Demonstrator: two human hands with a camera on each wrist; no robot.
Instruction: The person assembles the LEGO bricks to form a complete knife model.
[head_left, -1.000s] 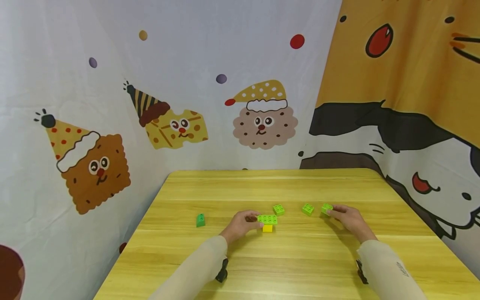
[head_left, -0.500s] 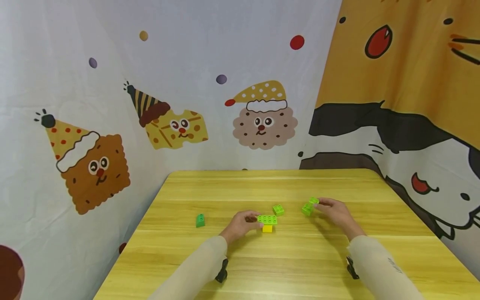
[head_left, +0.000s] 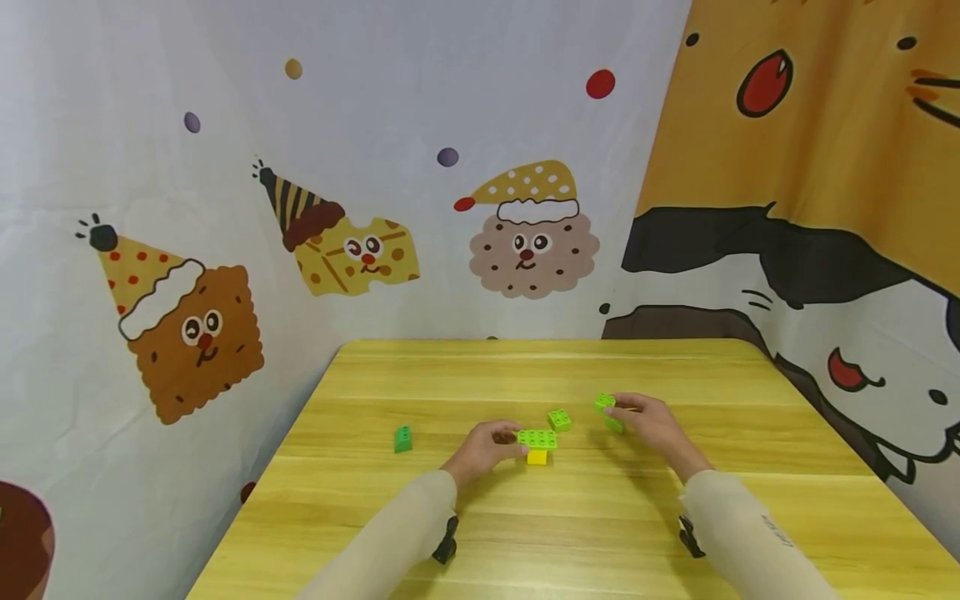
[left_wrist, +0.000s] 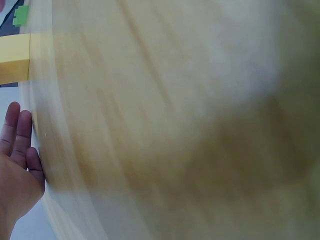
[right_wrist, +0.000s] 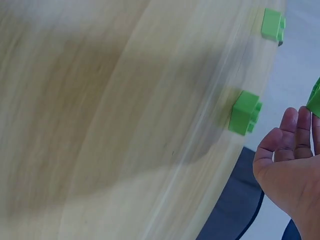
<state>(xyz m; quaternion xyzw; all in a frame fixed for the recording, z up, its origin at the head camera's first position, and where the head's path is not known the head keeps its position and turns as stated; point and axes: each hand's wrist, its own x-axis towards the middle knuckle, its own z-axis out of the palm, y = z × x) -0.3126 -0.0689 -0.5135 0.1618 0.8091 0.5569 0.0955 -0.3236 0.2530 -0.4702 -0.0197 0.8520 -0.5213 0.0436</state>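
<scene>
Right grip [head_left: 647,419] sits further left than earlier, pinching lime brick [head_left: 604,402]; second brick [head_left: 614,424] near it on bench [head_left: 585,517]. Left grip [head_left: 482,452] pinches lime-topped stack [head_left: 537,439] at its right side.

The right hand [head_left: 649,419] has swung leftward, carrying the pinched brick [head_left: 605,402] at its fingertips. A second ago that brick sat right of the loose brick [head_left: 615,424]; half a second ago it was by that one's upper right corner, and now it shows above and left of it. The loose brick, earlier well left of the fingers, now appears just below them, partly covered (the gap between is hard to judge). Another brick [head_left: 558,420] is now nearer, left of those fingertips.
</scene>
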